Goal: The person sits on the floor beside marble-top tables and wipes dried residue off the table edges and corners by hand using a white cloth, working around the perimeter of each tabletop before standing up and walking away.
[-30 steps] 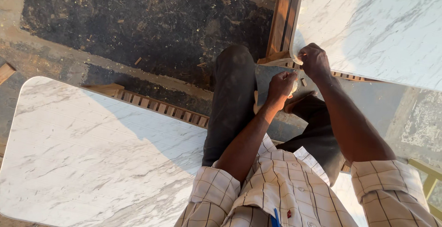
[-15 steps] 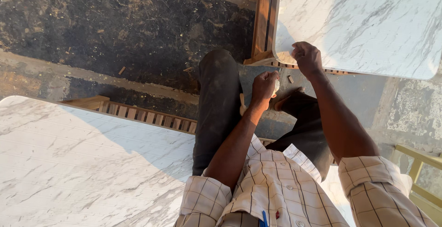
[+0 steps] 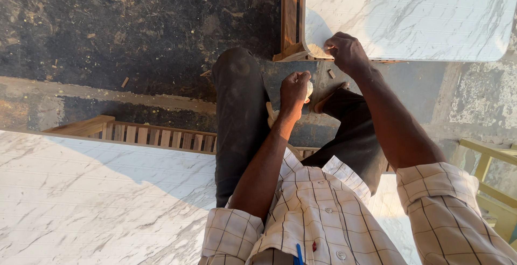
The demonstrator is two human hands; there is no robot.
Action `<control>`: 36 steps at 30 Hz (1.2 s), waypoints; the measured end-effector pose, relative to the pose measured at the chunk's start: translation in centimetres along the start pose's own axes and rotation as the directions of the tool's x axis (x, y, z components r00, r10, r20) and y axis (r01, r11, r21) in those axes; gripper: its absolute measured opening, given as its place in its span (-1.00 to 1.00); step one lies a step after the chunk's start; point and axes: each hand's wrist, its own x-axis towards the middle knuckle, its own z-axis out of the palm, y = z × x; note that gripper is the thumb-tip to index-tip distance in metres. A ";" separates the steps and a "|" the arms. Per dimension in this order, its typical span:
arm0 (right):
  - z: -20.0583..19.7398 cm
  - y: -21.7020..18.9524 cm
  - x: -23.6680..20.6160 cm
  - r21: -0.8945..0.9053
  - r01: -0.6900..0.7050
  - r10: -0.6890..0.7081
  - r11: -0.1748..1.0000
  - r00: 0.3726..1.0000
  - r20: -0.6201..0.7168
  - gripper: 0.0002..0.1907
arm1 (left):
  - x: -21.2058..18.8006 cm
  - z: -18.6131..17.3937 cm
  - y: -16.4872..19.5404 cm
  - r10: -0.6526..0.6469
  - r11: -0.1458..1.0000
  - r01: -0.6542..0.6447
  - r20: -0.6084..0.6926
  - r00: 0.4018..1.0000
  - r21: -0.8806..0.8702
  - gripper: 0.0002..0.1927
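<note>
- Nearest, a checked shirt (image 3: 323,216) with both forearms reaching forward over dark trousers (image 3: 239,119).
- Left hand (image 3: 295,89) is closed in a fist around a small pale lump (image 3: 309,89), held over the knees.
- Right hand (image 3: 346,51) pinches the rounded corner of the white marble-patterned tabletop (image 3: 420,12); half a second ago it rested there more loosely.
- Since then the view has closed in, so the corner sits nearer the hands.
- Beyond lies dark ground (image 3: 134,28); another marble-patterned top (image 3: 91,200) sits at lower left.
</note>
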 end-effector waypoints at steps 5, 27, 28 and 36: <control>0.6 0.5 0.0 -0.058 0.027 -0.027 0.998 1.000 -0.007 -0.90 | -0.1 -0.1 -0.3 0.012 1.000 -0.012 0.022 1.000 -0.003 -0.68; 0.1 -0.4 0.4 -0.331 0.117 -0.105 0.936 0.993 0.054 -0.85 | -0.6 -0.3 0.4 0.058 0.997 -0.056 0.046 0.997 -0.046 -0.68; 0.0 -0.3 0.3 -0.298 0.096 -0.080 0.950 0.995 0.064 -0.85 | -0.6 -0.3 0.4 0.056 0.998 -0.054 0.037 0.998 -0.039 -0.67; 0.0 0.4 -0.8 -0.104 0.174 -0.182 0.979 0.980 -0.080 -0.86 | -0.6 -0.1 0.8 0.049 0.998 -0.048 0.038 0.998 -0.030 -0.67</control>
